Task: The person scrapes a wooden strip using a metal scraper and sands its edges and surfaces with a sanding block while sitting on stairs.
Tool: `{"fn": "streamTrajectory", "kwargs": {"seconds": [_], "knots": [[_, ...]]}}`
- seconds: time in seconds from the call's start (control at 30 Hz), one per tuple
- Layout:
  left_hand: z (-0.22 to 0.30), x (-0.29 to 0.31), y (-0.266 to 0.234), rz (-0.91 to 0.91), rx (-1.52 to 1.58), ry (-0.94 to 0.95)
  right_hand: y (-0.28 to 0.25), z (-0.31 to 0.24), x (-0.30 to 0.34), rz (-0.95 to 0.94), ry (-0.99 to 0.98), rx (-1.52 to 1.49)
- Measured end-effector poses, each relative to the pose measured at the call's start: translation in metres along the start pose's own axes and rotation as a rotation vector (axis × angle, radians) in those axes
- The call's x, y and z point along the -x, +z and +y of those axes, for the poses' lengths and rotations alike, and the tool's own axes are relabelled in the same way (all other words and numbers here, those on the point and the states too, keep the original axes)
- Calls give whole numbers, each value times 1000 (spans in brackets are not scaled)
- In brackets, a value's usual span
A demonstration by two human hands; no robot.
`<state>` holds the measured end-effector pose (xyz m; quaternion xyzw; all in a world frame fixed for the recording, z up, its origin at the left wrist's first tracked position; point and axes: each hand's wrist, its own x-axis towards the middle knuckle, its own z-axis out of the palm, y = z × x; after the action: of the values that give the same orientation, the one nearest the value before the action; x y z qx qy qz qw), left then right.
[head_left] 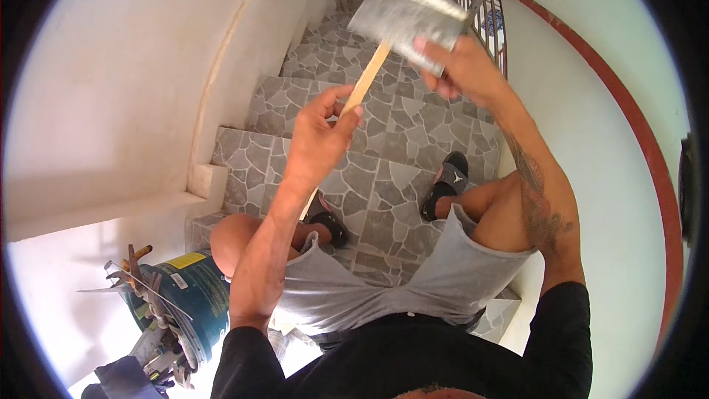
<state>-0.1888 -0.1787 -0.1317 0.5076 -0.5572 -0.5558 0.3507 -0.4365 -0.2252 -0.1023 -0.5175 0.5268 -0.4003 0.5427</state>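
My left hand [325, 129] pinches a thin, flat wooden stick [369, 74] between thumb and fingers. The stick slants up to the right, and its lower end shows below my wrist. In my right hand [461, 66] is a wide, flat grey scraper blade [406, 21], gripped at its right end with the thumb on the face. A pale strip runs along the blade's far edge; whether it is putty or part of the tool I cannot tell. The stick's upper end meets the blade's near edge. Motion blurs the blade and my right fingers slightly.
I sit above stone-patterned tiled steps [413, 125], feet in dark slides. To the left stands a dark green bucket [210, 281] with pliers and other hand tools [151, 303] hung on its rim. White walls flank the stairs; a metal railing [480, 0] is at the far right.
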Motion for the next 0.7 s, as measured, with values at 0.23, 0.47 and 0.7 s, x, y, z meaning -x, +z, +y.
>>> {"fn": "streamTrajectory", "kwargs": {"seconds": [0.23, 0.47, 0.7], "knots": [[-1, 0, -1, 93, -81, 49, 1, -3, -9, 166, -34, -115], [6, 0, 0, 86, -42, -12, -4, 5, -11, 97, 0, -218], [9, 1, -3, 88, -16, -39, 11, -3, -8, 15, 57, -259]]}}
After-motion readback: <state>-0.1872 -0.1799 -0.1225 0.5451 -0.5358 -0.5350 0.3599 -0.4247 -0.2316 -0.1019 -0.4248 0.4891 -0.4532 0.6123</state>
